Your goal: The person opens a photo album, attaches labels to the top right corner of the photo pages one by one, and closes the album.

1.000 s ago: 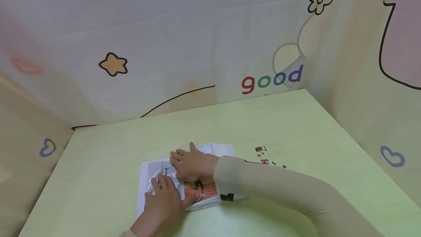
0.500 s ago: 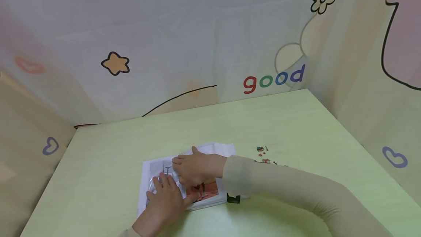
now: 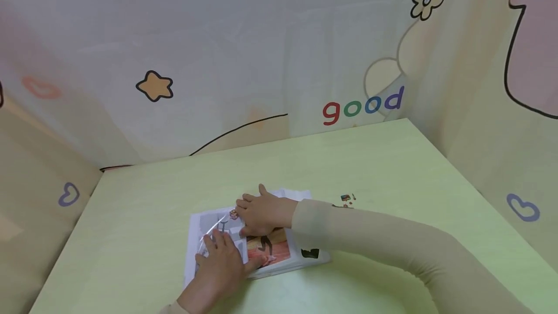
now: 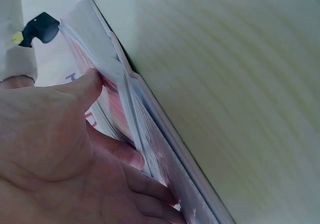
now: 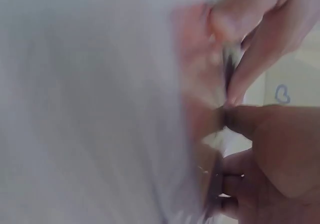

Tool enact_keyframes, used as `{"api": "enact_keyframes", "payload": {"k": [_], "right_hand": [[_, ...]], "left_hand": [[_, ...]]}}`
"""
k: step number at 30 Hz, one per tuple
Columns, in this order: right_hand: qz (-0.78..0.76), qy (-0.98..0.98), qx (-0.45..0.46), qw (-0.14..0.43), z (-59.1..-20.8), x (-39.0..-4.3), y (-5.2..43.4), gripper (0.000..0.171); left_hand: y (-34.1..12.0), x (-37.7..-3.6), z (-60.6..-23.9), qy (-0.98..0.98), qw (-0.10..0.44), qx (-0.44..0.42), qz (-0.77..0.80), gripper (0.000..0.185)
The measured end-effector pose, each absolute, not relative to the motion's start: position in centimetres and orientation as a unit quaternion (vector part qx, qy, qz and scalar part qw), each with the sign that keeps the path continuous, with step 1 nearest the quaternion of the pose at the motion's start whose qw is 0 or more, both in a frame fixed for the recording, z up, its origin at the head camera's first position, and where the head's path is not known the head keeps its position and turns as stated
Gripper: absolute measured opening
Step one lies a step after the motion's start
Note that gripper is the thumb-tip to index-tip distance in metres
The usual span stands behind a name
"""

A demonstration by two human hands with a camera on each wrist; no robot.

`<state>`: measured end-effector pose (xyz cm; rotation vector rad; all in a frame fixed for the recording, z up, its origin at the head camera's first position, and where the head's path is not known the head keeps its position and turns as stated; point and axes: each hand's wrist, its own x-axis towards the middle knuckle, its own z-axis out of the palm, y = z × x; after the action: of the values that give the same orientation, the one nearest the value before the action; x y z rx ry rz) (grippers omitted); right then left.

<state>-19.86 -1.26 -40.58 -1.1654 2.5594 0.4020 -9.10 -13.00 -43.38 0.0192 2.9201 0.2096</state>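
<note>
A book (image 3: 320,258) lies spread on the table, with a photo (image 3: 276,246) on its right page and grey drawings on its left. My left hand (image 3: 222,268) rests on the left page with its fingers spread; its thumb reaches over the photo. The left wrist view shows the thumb (image 4: 92,86) and fingers against the stacked page edges (image 4: 107,43). Near the middle of the book, my right hand (image 3: 261,212) touches the pages with its fingertips. Beside these is a small orange-brown figure (image 3: 234,214). The right wrist view is blurred, with both hands at the paper.
Several tiny coloured cut-outs (image 3: 346,197) lie on the table (image 3: 375,159) right of the book, partly behind the right sleeve (image 3: 370,229). A small black piece (image 3: 310,254) shows below that sleeve. Printed cloth walls (image 3: 244,62) stand around the table.
My right hand has shifted right across the pages, and the small orange-brown figure has come into sight by its fingertips. My left hand stays in place.
</note>
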Motion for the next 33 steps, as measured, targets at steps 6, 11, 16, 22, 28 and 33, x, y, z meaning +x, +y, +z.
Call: {"api": "enact_keyframes", "payload": {"k": [6,11,16,22,28,33], "right_hand": [[0.128,0.896,-0.395,0.159,-40.8,-20.8,-1.7,0.073],[0.117,0.889,-0.422,0.135,-40.2,-19.5,-2.0,0.063],[0.177,0.875,-0.433,0.122,-40.4,-17.3,-2.2,0.059],[0.188,0.889,-0.406,0.098,-41.1,-18.0,-1.6,0.065],[0.153,0.897,-0.392,0.132,-41.3,-19.8,-1.8,0.073],[0.134,0.901,-0.392,0.128,-41.5,-20.0,-1.6,0.072]], "left_hand": [[-12.9,-9.3,-43.4,0.990,0.119,-0.001,0.069,0.114],[-13.0,-9.0,-43.4,0.991,0.115,0.004,0.075,0.115],[-13.2,-9.0,-43.3,0.990,0.110,0.013,0.083,0.113],[-13.0,-9.0,-43.4,0.993,0.099,0.016,0.069,0.114],[-12.8,-9.1,-43.4,0.992,0.112,0.007,0.060,0.115],[-12.7,-9.1,-43.5,0.992,0.111,0.008,0.060,0.115]]}}
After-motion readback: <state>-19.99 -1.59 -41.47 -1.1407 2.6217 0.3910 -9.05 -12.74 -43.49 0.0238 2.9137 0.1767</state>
